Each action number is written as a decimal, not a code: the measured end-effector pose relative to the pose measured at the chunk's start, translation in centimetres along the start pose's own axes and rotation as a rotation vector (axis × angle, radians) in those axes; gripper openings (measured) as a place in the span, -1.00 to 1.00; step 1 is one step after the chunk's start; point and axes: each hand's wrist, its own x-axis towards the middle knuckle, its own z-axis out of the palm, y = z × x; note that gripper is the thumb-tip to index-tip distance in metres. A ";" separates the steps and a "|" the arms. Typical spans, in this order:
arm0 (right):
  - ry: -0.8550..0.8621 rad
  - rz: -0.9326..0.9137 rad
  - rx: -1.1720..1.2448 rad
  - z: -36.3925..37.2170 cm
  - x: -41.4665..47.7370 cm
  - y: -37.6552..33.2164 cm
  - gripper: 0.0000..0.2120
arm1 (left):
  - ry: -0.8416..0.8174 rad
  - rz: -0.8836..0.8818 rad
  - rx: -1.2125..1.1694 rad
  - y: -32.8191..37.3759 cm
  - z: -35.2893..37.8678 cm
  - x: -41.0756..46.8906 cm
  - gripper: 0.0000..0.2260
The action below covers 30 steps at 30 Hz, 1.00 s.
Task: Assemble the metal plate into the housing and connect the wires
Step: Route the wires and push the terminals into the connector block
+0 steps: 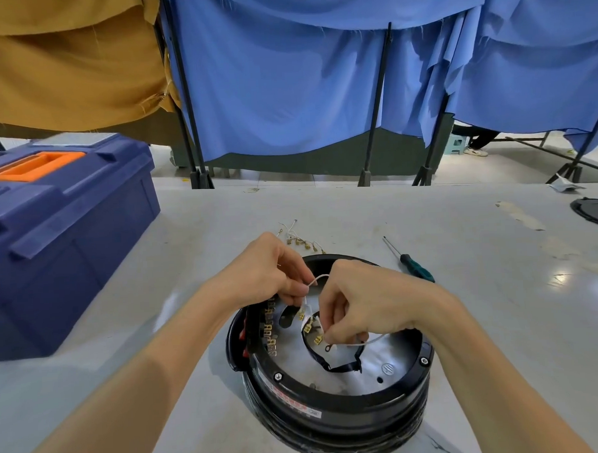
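A round black housing sits on the table in front of me. A shiny metal plate lies inside it, with a hole in its middle. White wires with brass terminals run over that hole. My left hand pinches a white wire loop above the housing's far left side. My right hand pinches a wire end near a brass terminal over the central hole. Both hands hide part of the plate and the far rim.
More loose wires with brass terminals lie on the table just beyond the housing. A green-handled screwdriver lies at the right. A blue toolbox stands at the left. A black round part lies at the far right edge.
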 end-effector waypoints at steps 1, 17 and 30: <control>0.020 -0.002 0.025 0.0 0.0 0.1 -0.95 | 0.013 0.015 -0.012 0.0 0.1 0.0 -0.91; -0.016 0.014 0.113 -0.4 -0.3 0.2 -0.93 | -0.216 -0.073 0.079 0.7 -0.6 -0.5 -0.64; 0.782 -0.077 0.204 -2.1 -0.5 0.3 -0.82 | -0.144 -0.053 0.176 0.5 0.0 -0.5 -0.72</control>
